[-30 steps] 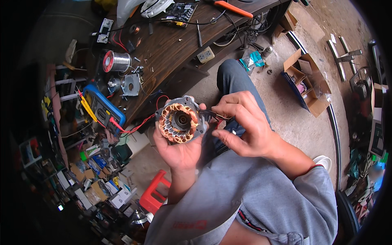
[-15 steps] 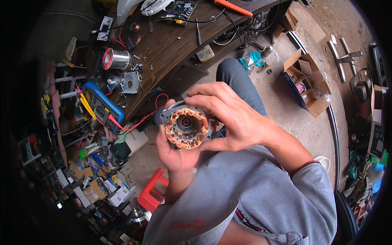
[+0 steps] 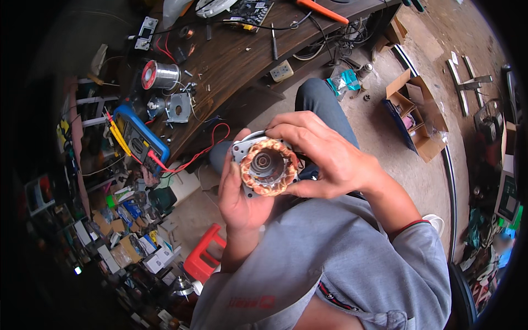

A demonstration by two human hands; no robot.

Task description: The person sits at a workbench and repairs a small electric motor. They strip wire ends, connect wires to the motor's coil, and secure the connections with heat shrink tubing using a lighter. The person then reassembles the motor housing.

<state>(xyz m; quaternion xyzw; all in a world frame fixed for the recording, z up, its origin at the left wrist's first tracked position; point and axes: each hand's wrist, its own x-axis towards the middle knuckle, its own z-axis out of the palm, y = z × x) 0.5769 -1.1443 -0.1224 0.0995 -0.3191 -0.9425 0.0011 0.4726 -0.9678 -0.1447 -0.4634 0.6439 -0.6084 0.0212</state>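
Between my two hands, above my lap, is a motor stator [image 3: 252, 183] with a ring of laced copper windings on a grey metal housing. Its hollow bore faces up and shows a round bearing seat deep inside. My left hand [image 3: 246, 206] cups the housing from the left and below, thumb along its side. My right hand [image 3: 330, 159] grips the far and right edges, fingers over the top corner and thumb at the lower right. The housing's underside is hidden by the hands.
A dark wooden bench [image 3: 231, 71] carries a solder spool [image 3: 165, 75], a screwdriver [image 3: 274, 44], a circuit board [image 3: 250, 12] and a blue multimeter [image 3: 142, 137] with red and yellow leads. An open cardboard box [image 3: 426, 118] lies on the floor at right. A red plastic stool [image 3: 202, 258] stands lower left.
The stator has shifted slightly right and tilted, so its bore shows from a different angle. Both hands moved with it and keep their grip.
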